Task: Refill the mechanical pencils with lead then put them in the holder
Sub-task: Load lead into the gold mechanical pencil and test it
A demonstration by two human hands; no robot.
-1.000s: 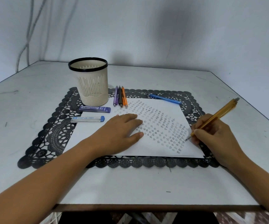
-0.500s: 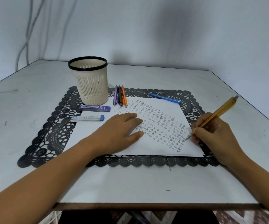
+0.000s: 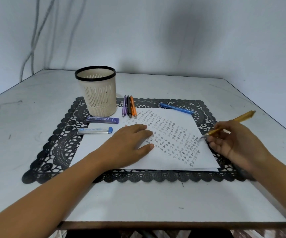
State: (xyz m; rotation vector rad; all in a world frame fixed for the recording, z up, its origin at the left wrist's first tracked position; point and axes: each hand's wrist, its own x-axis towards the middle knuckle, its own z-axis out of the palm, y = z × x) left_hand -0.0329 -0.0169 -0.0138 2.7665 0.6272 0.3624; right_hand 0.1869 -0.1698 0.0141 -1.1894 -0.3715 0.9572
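Note:
My right hand (image 3: 236, 143) holds a yellow mechanical pencil (image 3: 231, 122) loosely, its tip just above the right edge of a white sheet (image 3: 104, 152) covered with small star marks. My left hand (image 3: 130, 143) lies flat on the sheet, fingers spread. A beige holder with a black rim (image 3: 97, 93) stands at the back left. Beside it lie a purple pencil (image 3: 124, 106), a black pencil (image 3: 129, 107) and an orange pencil (image 3: 133, 106) side by side. A blue pencil (image 3: 176, 108) lies at the back right. Two lead cases, purple (image 3: 102, 119) and clear with a blue cap (image 3: 95, 131), lie in front of the holder.
Everything sits on a black lace placemat (image 3: 60, 143) on a white table (image 3: 27, 117). The table's front edge (image 3: 156, 224) is close to me. A grey wall (image 3: 156, 40) stands behind, with cables (image 3: 30, 48) hanging at the left.
My right hand has lifted and loosened, fingers spreading, and the yellow pencil has tilted flatter with its tip off the paper. My left hand has stayed flat on the sheet.

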